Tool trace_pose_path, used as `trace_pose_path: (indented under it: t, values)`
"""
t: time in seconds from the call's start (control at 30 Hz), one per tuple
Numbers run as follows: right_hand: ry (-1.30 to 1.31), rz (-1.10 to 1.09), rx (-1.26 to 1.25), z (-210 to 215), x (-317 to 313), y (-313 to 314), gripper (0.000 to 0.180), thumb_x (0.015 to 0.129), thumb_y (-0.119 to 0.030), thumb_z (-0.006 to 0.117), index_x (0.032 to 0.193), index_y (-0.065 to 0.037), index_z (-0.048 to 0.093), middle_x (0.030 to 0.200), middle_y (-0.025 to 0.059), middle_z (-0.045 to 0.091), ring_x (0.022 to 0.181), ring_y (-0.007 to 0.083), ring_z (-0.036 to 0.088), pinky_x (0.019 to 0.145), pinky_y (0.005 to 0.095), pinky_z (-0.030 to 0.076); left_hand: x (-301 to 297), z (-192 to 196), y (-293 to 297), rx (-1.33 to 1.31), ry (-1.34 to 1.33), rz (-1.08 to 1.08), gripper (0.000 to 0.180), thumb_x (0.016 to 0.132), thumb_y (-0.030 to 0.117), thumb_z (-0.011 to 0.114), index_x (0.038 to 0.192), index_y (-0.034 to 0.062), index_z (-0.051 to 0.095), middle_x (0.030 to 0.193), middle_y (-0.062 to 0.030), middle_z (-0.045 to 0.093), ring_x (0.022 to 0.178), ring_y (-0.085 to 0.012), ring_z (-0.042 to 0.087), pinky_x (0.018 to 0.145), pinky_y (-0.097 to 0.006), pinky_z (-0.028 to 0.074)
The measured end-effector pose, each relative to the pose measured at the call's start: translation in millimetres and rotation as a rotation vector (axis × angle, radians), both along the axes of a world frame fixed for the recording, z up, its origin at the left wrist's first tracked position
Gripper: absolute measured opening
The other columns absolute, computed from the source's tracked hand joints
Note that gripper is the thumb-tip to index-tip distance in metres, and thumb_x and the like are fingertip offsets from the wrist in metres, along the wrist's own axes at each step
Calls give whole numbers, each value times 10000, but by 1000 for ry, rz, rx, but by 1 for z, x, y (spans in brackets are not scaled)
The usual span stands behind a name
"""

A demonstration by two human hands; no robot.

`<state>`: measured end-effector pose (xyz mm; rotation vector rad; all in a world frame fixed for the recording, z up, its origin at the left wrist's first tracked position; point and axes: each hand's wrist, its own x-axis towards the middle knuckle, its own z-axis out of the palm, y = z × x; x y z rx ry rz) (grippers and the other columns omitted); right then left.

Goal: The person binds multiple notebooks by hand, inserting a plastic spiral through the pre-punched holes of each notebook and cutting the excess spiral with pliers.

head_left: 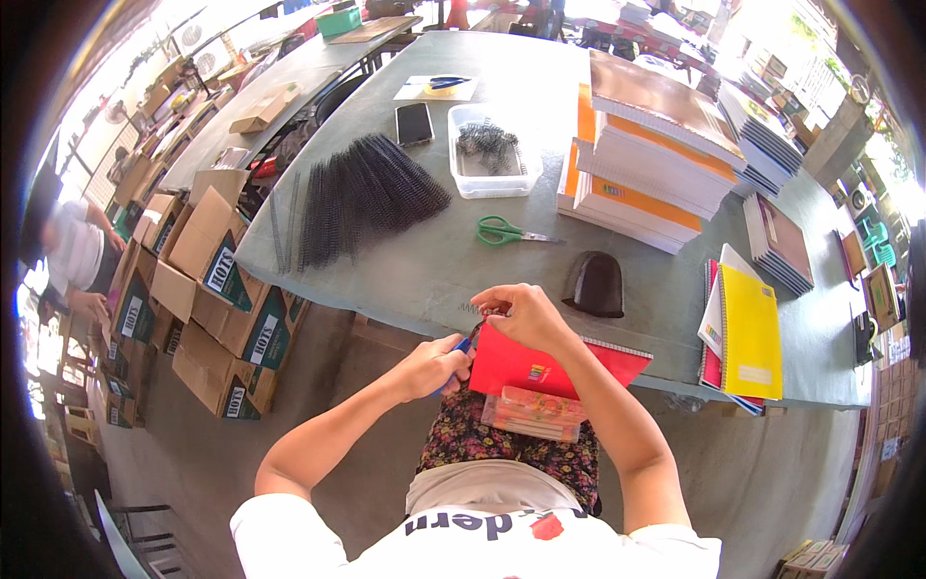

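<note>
A red spiral notebook (509,365) leans from my lap against the table's near edge, its bound side toward the table. At the notebook's upper left corner, my right hand (529,315) pinches the dark wire coil (470,309), whose loose end sticks out to the left. My left hand (429,369) is wrapped round blue-handled pliers (463,355). The pliers' jaws point up at the coil by my right fingertips; whether they touch it I cannot make out. Below the notebook, a clear pack of pencils (532,415) lies on my lap.
On the table (405,280) are green-handled scissors (503,231), a dark rounded pad (595,285), a pile of black coils (362,198), a plastic tub of wire bits (494,183), a phone (414,124), book stacks (646,164) and a yellow notebook (750,333). Cardboard boxes (227,318) stand left.
</note>
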<state>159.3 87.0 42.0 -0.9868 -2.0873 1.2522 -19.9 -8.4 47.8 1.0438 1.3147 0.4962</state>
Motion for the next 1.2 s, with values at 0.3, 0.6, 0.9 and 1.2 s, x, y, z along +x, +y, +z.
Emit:
trace_pose_path:
  t: [0.3,0.6,0.9,1.2]
  values:
    - [-17,129,240,-13,5,-1,263,701,-3,635,943,-74,710,952,95,653,797,185,615,690,308,497,8,-12,20,239,376,-86,251,840,229,536,998,40,581,795,-46,596,654,-150,566,599,-311,468]
    - [-108,-106,231,-8,6,-8,149,651,-64,703,770,22,677,906,130,559,743,247,593,673,330,494,8,1,12,-271,-264,43,307,919,254,494,1076,-7,536,867,-145,637,746,-294,635,732,-409,520]
    - [-147,-89,256,2,2,6,222,646,-98,745,812,27,668,933,135,567,770,232,601,694,339,497,3,-23,8,208,211,-107,297,915,292,516,1055,32,479,878,-70,588,787,-175,563,700,-304,444]
    - [-262,-137,437,107,22,69,247,718,-194,748,911,-54,683,799,127,641,774,208,627,690,343,488,-13,20,12,48,-42,-197,399,901,308,545,1164,10,505,898,-35,573,835,-107,539,738,-239,429]
